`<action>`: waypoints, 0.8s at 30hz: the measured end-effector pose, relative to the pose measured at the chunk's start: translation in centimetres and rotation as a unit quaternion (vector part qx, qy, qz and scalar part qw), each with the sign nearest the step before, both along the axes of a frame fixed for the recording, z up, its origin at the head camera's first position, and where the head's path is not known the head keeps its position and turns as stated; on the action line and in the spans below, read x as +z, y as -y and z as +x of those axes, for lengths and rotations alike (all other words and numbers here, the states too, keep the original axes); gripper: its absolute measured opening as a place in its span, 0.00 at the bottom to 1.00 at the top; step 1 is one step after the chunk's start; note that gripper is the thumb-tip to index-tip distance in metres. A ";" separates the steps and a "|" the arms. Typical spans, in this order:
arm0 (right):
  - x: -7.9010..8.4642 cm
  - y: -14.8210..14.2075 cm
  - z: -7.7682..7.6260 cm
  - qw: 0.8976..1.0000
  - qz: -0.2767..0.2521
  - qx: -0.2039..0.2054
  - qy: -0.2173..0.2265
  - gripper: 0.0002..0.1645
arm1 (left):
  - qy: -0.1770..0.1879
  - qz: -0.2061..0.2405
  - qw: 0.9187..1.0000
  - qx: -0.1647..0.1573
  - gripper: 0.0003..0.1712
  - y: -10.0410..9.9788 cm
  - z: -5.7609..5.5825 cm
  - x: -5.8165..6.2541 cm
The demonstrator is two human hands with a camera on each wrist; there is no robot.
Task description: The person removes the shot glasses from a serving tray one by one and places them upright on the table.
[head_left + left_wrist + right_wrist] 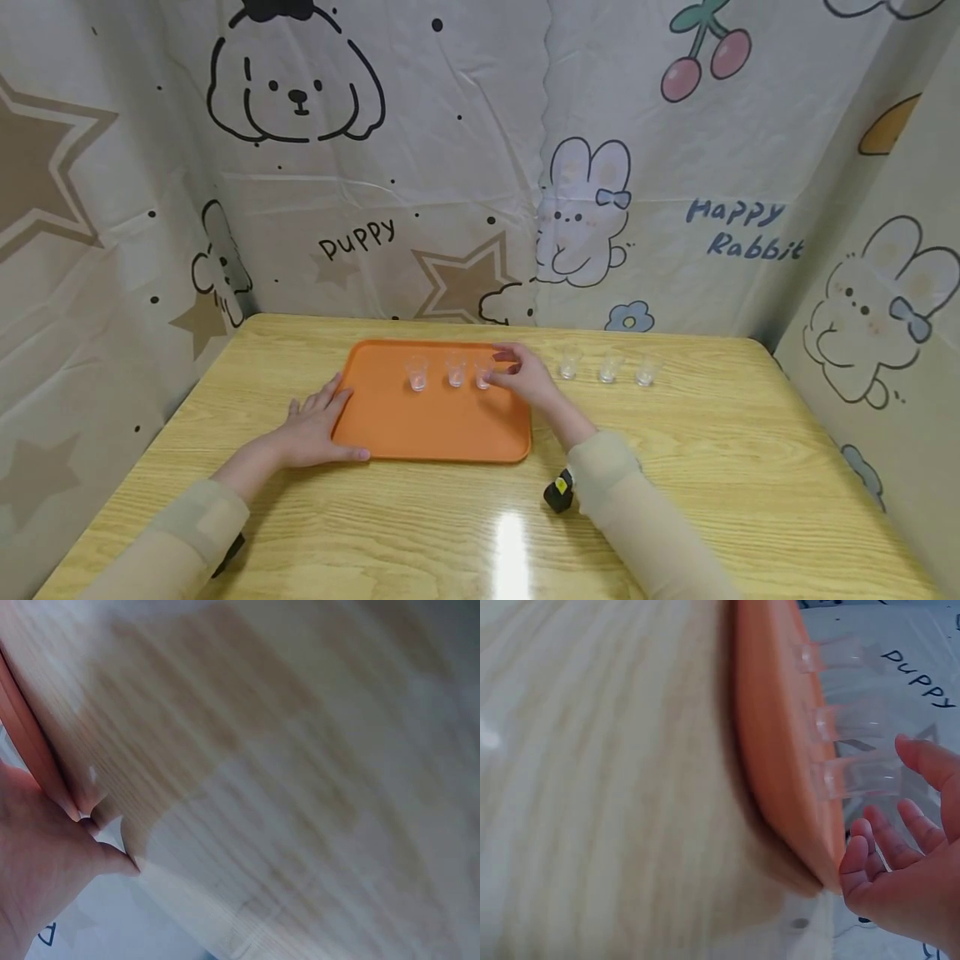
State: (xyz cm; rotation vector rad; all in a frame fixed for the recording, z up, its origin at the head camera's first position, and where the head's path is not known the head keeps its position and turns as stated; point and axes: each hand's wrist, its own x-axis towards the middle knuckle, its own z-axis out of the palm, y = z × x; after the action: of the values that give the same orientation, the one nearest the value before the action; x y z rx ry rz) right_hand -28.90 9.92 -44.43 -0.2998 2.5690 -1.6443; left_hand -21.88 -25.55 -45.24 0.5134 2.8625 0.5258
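An orange tray (420, 429) lies on the wooden table with three small clear cups standing in a row toward its back. My left hand (315, 429) touches the tray's left edge, fingers spread and thumb by the front corner. At the tray's right side, my right hand (527, 379) is around the rightmost cup (862, 777), its thumb and fingers parted on either side. Beside that one stand the middle cup (455, 371) and the left cup (417, 375). The left wrist view has only the left hand (52, 855) and a strip of tray rim (30, 735).
Three more clear cups stand in a row on the table right of the tray: a near one (568, 364), a middle one (608, 367) and a far one (647, 371). A printed cloth (465, 167) hangs around the back and sides of the table (420, 533).
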 end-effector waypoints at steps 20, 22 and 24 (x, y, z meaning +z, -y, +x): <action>-0.2 1.2 0.0 0.998 0.049 -0.017 -0.047 0.19 | 0.000 -0.003 1.000 -0.001 0.68 0.2 -0.2 -0.3; 0.2 1.1 0.1 0.997 0.057 -0.017 -0.046 0.19 | 0.001 -0.002 1.000 -0.001 0.68 0.2 -0.2 -0.3; 0.8 0.9 0.1 0.997 0.062 -0.016 -0.049 0.19 | 0.002 0.000 1.000 -0.001 0.68 0.2 -0.2 -0.3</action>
State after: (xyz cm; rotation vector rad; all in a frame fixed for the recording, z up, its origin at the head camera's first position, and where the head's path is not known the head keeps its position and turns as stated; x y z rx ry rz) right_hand -28.81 9.03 -43.64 -0.3415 2.7479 -1.5074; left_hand -22.06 -25.71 -45.54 0.5142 2.8579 0.5269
